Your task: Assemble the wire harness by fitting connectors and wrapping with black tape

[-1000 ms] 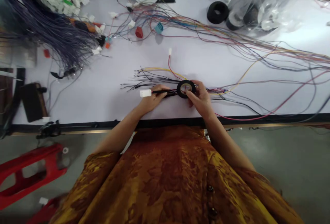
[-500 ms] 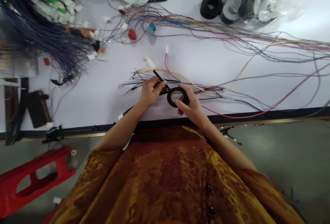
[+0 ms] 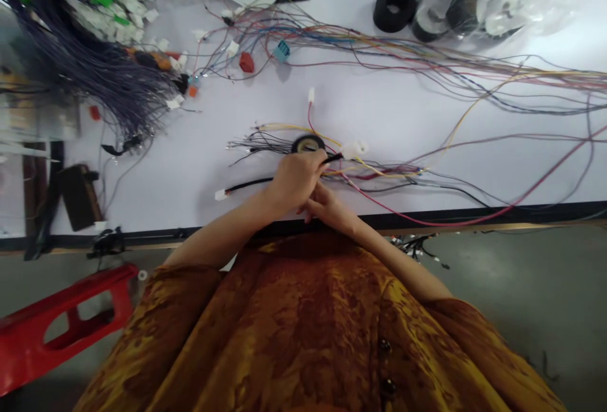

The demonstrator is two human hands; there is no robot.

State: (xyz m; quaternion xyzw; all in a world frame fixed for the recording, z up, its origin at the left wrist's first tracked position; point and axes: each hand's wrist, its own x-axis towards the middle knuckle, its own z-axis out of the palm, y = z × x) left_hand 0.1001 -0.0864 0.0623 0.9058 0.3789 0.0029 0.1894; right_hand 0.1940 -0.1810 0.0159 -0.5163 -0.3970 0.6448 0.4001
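My left hand (image 3: 296,179) is closed in a pinch on a black-sheathed cable (image 3: 332,158), whose white connector (image 3: 355,149) points to the right. Just beyond its knuckles a black tape roll (image 3: 308,144) shows in part; what supports it is hidden. Partly under the left hand, my right hand (image 3: 332,208) has its fingers curled, and what they hold is covered. Thin loose wires (image 3: 265,141) with bare terminals fan out to the left. Another black cable (image 3: 249,183) ends in a white plug (image 3: 221,194). A small white connector (image 3: 311,95) on a red wire lies farther back.
A long wire bundle (image 3: 379,52) crosses the back of the table, near a red connector (image 3: 246,62) and a blue connector (image 3: 281,51). Tape rolls (image 3: 394,9) stand at the back right. Dark wires (image 3: 114,77) heap at the left. A red stool (image 3: 71,323) is below.
My left hand has moved right, over the right hand, swinging the white connector from the left to the right. The tape roll has shifted up and left. The view has shifted slightly.
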